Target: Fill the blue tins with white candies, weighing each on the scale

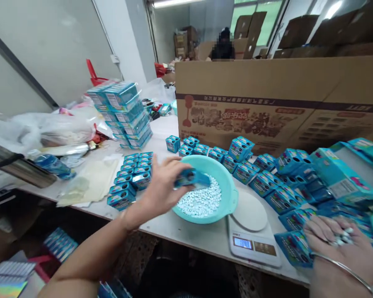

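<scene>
My left hand (163,182) is closed around a small blue box (191,179), tilted and somewhat blurred, above a turquoise bowl (231,182). Many small white pellets (202,200) fill the bottom of that bowl. On the right, my right hand (345,244) is cupped palm up, with several white pellets (343,237) held in it. It hovers by the blue boxes (294,247) at the table's right. A white digital scale (255,244) with a lit display stands between the bowl and my right hand; nothing lies on its plate.
Rows of blue boxes (143,176) stand left of the bowl, before a wrapped box stack (124,111). A large cardboard carton (276,99) blocks the back. A steel flask (21,167) and plastic bags (65,128) lie at left. Another person (224,44) is behind the carton.
</scene>
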Tool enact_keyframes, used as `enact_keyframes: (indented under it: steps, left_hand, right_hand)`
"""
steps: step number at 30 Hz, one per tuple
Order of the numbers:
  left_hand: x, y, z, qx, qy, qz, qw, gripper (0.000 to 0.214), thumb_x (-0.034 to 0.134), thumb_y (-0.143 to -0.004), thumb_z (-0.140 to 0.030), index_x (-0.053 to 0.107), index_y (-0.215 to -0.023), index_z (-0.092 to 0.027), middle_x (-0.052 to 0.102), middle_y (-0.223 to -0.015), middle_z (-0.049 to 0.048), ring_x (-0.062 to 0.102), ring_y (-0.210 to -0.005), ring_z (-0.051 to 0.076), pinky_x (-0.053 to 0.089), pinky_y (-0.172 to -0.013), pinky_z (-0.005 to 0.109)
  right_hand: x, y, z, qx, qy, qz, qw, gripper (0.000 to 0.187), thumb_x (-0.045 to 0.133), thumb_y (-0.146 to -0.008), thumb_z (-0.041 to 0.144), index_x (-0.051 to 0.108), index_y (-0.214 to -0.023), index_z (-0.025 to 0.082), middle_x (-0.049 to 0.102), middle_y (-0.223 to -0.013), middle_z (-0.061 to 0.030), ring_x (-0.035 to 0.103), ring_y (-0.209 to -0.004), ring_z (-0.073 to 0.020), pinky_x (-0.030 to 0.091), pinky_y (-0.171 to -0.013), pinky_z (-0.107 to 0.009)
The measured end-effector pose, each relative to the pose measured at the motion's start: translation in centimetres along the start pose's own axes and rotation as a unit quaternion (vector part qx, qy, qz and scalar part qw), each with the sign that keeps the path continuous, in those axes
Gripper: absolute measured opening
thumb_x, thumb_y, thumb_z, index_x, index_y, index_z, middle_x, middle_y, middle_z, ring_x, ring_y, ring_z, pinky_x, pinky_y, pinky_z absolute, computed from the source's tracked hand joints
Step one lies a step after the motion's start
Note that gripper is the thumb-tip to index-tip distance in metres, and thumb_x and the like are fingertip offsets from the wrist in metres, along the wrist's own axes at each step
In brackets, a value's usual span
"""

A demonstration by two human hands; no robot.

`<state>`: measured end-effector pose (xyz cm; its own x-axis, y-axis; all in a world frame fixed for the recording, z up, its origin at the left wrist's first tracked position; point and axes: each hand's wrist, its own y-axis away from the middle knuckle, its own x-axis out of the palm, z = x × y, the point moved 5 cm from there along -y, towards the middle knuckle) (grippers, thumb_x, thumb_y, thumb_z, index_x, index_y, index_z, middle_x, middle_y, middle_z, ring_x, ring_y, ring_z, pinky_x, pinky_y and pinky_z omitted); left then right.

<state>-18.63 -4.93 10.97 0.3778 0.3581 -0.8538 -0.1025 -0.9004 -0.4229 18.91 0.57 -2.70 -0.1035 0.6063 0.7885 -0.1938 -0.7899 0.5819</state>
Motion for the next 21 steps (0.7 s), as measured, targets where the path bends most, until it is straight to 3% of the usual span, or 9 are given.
enact_keyframes:
  steps: [3, 6, 8, 11, 15, 18, 21]
  left_hand:
    - [-1.7, 3.6, 7.4, -0.078, -0.118, -0.002, 0.99, 0.032, 0.058, -0.08, -0.041, 0.06, -0.108, -0.025, 0.064, -0.115, 0.0074, 0.049, -0.119, 0.031, 0.005, -0.108, 0.066]
    - [0.3, 6.5, 13.1, -0.113, -0.172, 0.054, 0.977, 0.03, 0.058, -0.08, -0.039, 0.061, -0.105, -0.022, 0.065, -0.11, 0.0104, 0.049, -0.119, 0.034, 0.008, -0.103, 0.072]
    - [2.3, 7.8, 15.5, -0.117, -0.192, 0.085, 0.971, 0.028, 0.057, -0.08, -0.035, 0.062, -0.104, -0.021, 0.065, -0.107, 0.0111, 0.046, -0.121, 0.035, 0.008, -0.102, 0.074]
    - [4.6, 8.6, 17.5, -0.109, -0.218, 0.104, 0.964, 0.025, 0.055, -0.08, -0.028, 0.062, -0.104, -0.021, 0.064, -0.106, 0.012, 0.045, -0.121, 0.036, 0.007, -0.103, 0.073]
    - [5.9, 8.7, 19.0, -0.094, -0.233, 0.103, 0.962, 0.028, 0.052, -0.081, -0.024, 0.061, -0.108, -0.023, 0.063, -0.111, 0.0124, 0.043, -0.123, 0.036, 0.005, -0.106, 0.07]
    - [5.8, 8.7, 19.1, -0.086, -0.252, 0.091, 0.96, 0.045, 0.049, -0.078, -0.017, 0.053, -0.123, -0.018, 0.057, -0.124, 0.0176, 0.037, -0.129, 0.037, 0.009, -0.108, 0.067]
    - [4.8, 7.3, 18.3, -0.124, -0.262, 0.038, 0.956, 0.065, 0.048, -0.075, -0.016, 0.035, -0.138, -0.008, 0.046, -0.133, 0.0247, 0.028, -0.135, 0.041, 0.018, -0.104, 0.068]
  right_hand:
    - [0.8, 1.0, -1.0, -0.022, 0.027, 0.127, 0.991, 0.024, 0.053, -0.079, 0.008, 0.046, -0.069, 0.029, 0.041, -0.045, 0.0025, 0.038, -0.034, -0.0092, 0.035, -0.026, -0.025]
    - [1.1, 1.0, -2.6, -0.024, 0.09, 0.162, 0.982, 0.023, 0.048, -0.075, 0.006, 0.041, -0.068, 0.027, 0.036, -0.045, 0.0041, 0.035, -0.033, -0.0086, 0.034, -0.026, -0.023]
    - [1.4, 0.9, -3.8, -0.019, 0.126, 0.164, 0.978, 0.021, 0.047, -0.071, 0.006, 0.039, -0.066, 0.024, 0.034, -0.046, 0.0058, 0.033, -0.032, -0.0074, 0.033, -0.027, -0.02]
    - [1.9, 0.9, -5.0, -0.019, 0.165, 0.17, 0.971, 0.019, 0.045, -0.069, 0.006, 0.037, -0.065, 0.022, 0.034, -0.047, 0.007, 0.032, -0.032, -0.006, 0.031, -0.028, -0.018]
    - [2.2, 0.8, -5.1, -0.025, 0.178, 0.201, 0.963, 0.019, 0.051, -0.066, 0.008, 0.038, -0.065, 0.021, 0.035, -0.048, 0.0082, 0.032, -0.033, -0.0053, 0.031, -0.031, -0.017]
    - [1.5, 0.3, -4.2, -0.035, 0.171, 0.208, 0.962, 0.02, 0.052, -0.065, 0.007, 0.038, -0.064, 0.021, 0.036, -0.047, 0.0085, 0.032, -0.032, -0.0054, 0.03, -0.031, -0.017]
    - [0.6, -0.2, -3.3, -0.043, 0.163, 0.21, 0.963, 0.021, 0.055, -0.067, 0.01, 0.037, -0.063, 0.021, 0.037, -0.046, 0.0089, 0.032, -0.031, -0.0053, 0.029, -0.03, -0.017]
